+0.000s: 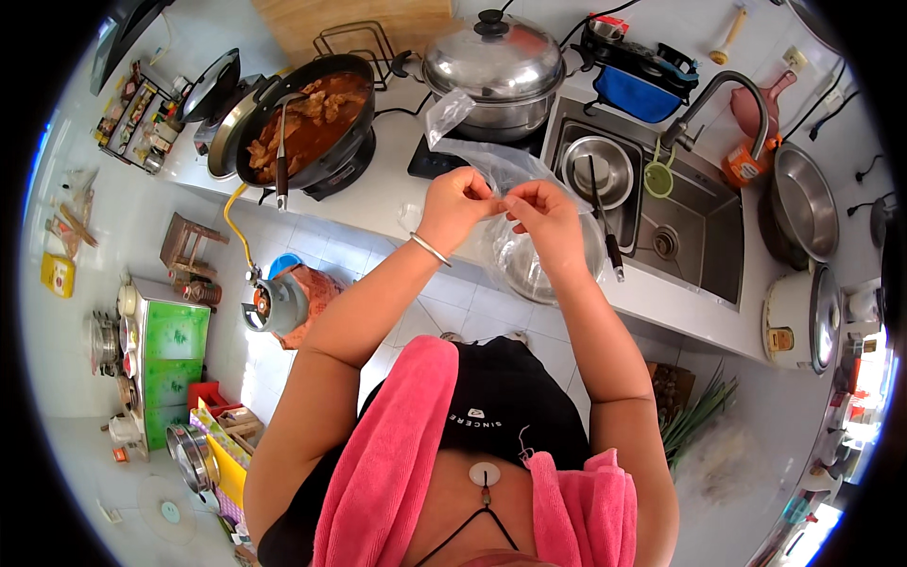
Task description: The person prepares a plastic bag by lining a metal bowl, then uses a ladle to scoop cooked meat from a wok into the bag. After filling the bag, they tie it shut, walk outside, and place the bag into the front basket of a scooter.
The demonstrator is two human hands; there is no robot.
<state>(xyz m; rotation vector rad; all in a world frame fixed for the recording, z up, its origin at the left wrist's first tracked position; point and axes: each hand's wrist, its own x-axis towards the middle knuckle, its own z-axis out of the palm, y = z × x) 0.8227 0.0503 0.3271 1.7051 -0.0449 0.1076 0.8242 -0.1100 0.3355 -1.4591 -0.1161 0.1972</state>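
A clear plastic bag (pixel 491 165) hangs above the counter edge (pixel 661 302), its mouth up and its length running down toward a steel pot (pixel 529 260). The left hand (pixel 456 203) and right hand (pixel 543 213) pinch its rim with closed fingertips. A wok (pixel 307 118) of brown stew sits left; the sink (pixel 690 227) holds a steel bowl (pixel 597 170).

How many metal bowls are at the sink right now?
2. One metal bowl sits inside the sink at its left end; another rests on the counter right of the sink. Others may be hidden.
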